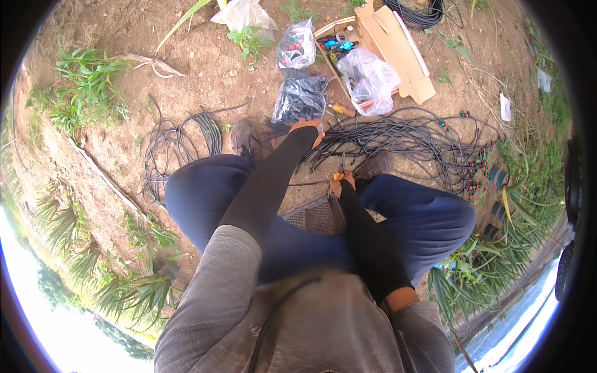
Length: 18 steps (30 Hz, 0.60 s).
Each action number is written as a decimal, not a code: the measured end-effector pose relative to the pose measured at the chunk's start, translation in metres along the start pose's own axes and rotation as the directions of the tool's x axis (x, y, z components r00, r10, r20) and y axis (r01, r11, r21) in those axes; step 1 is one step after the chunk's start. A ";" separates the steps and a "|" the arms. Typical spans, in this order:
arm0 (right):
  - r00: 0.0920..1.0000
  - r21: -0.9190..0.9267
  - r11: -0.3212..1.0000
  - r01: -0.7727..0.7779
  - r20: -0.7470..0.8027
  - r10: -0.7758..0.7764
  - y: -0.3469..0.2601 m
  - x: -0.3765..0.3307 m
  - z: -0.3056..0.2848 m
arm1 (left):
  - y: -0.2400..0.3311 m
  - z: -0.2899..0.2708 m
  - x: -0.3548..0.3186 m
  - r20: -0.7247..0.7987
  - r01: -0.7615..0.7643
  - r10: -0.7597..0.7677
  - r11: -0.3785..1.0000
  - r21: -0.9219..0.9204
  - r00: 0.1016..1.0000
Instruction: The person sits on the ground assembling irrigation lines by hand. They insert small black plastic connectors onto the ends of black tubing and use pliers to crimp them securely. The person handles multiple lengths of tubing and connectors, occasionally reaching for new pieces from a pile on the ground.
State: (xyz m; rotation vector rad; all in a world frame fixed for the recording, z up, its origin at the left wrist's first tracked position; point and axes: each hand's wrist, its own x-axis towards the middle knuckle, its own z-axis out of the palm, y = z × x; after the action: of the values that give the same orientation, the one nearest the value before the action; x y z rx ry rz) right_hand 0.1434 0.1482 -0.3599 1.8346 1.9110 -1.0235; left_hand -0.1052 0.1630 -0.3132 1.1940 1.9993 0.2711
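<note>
My left hand (309, 125) is at the near edge of a clear plastic bag (301, 97) full of small black parts, beside the end of a bundle of thin black tubing (398, 140). Its fingers look curled, but what they hold is too small to make out. Closer to me, my right hand (344, 183) is closed around the handles of a pair of pliers (341, 164) with orange-yellow grips. The jaws point away from me, over the dirt beside the tubing.
An open cardboard box (398, 53) holds blue and black fittings and a plastic bag (368, 78). Another clear bag (296, 46) lies left of it. Coiled tubing (199, 133) rests at left. A perforated crate (314, 214) sits between my legs. Red-and-green fittings (482, 165) lie at right.
</note>
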 end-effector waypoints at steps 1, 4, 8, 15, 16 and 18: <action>0.998 -0.042 0.999 0.001 -0.060 -0.003 -0.003 -0.004 -0.003 | 0.000 0.005 0.010 -0.002 0.043 -0.043 0.999 -0.010 0.999; 0.998 -0.126 0.992 0.024 -0.056 -0.031 -0.011 0.003 -0.004 | 0.007 -0.006 0.029 0.158 0.173 -0.164 0.984 -0.048 0.974; 0.963 0.426 0.895 0.130 0.160 -0.216 0.037 0.059 0.032 | -0.008 0.021 0.044 0.077 0.207 -0.199 0.971 -0.116 0.977; 0.888 0.518 0.759 0.395 -0.002 -0.461 -0.166 0.052 -0.087 | -0.020 0.025 0.053 0.082 0.188 -0.171 0.933 -0.307 0.982; 0.870 0.467 0.773 0.430 0.015 -0.493 -0.187 0.059 -0.094 | -0.022 0.023 0.055 0.127 0.218 -0.186 0.919 -0.327 0.974; 0.788 0.376 0.743 0.554 0.050 -0.613 -0.229 0.068 -0.110 | -0.066 0.074 0.072 0.054 0.151 -0.142 0.891 -0.427 0.988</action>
State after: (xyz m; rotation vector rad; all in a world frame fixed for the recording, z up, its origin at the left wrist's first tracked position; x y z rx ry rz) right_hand -0.0574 0.2882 -0.2624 1.2153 2.3777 -1.7517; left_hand -0.1142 0.1727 -0.4352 0.7573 1.8688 0.5875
